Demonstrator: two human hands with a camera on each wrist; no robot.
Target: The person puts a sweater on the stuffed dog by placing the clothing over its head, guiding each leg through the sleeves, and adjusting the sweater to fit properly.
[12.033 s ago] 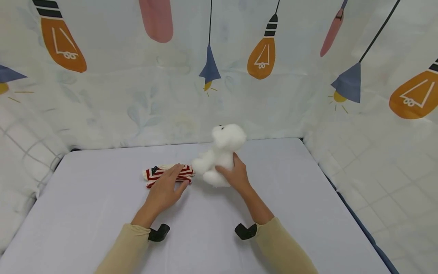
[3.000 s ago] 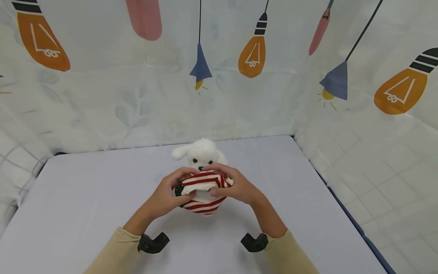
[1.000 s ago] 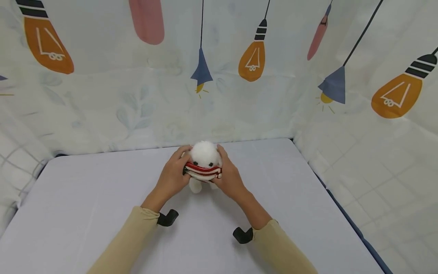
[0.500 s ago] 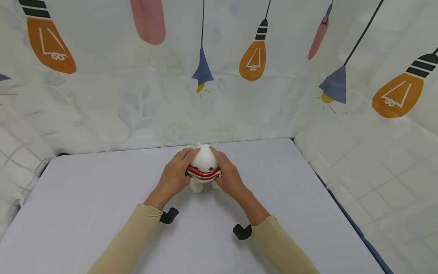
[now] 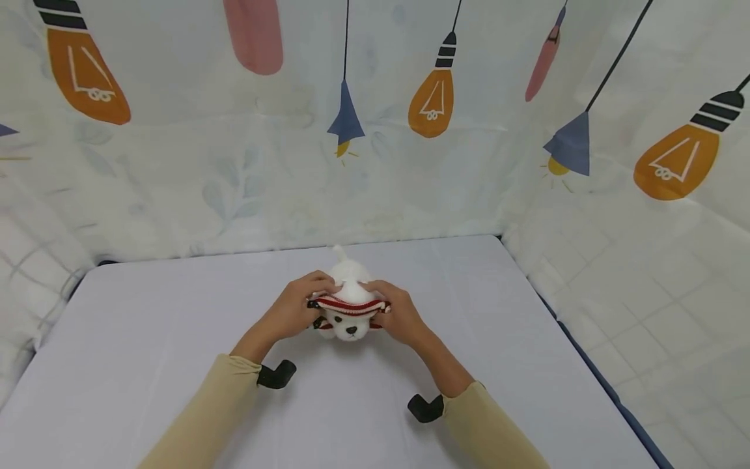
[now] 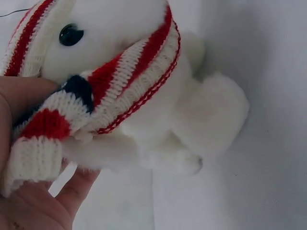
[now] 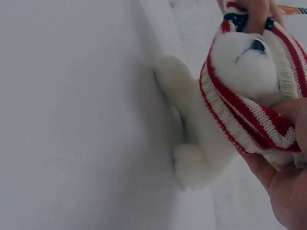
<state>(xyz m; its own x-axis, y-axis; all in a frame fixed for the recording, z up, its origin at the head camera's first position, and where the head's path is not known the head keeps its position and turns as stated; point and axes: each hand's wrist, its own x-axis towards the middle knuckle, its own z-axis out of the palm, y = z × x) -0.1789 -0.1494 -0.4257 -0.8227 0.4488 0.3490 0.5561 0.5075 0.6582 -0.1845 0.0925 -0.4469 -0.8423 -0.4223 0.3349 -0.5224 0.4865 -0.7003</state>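
Note:
A white plush dog [image 5: 350, 329] is on the table, its face tipped down toward me. A red-and-white striped knitted sweater [image 5: 351, 307] with navy patches rings its head, one edge above the eyes, the other under the chin. My left hand [image 5: 295, 307] grips the sweater on the left side; the left wrist view shows a short sleeve [image 6: 43, 129] with a white cuff beside the thumb. With my right hand [image 5: 403, 316] I hold its opposite side, fingers and thumb around the knit [image 7: 230, 110] in the right wrist view. The dog's body is mostly behind its head in the head view.
The table [image 5: 164, 339] has a white cover and ends at a printed curtain [image 5: 263, 163] behind. Curtain also hangs along the right side [image 5: 633, 293]. Black wrist mounts [image 5: 277, 375] stick out below both hands.
Twelve seconds ago the sweater lay on the table under my left hand. Half a second ago it crossed the dog's muzzle; now the band sits above the eyes and the nose shows. Both hands moved nearer.

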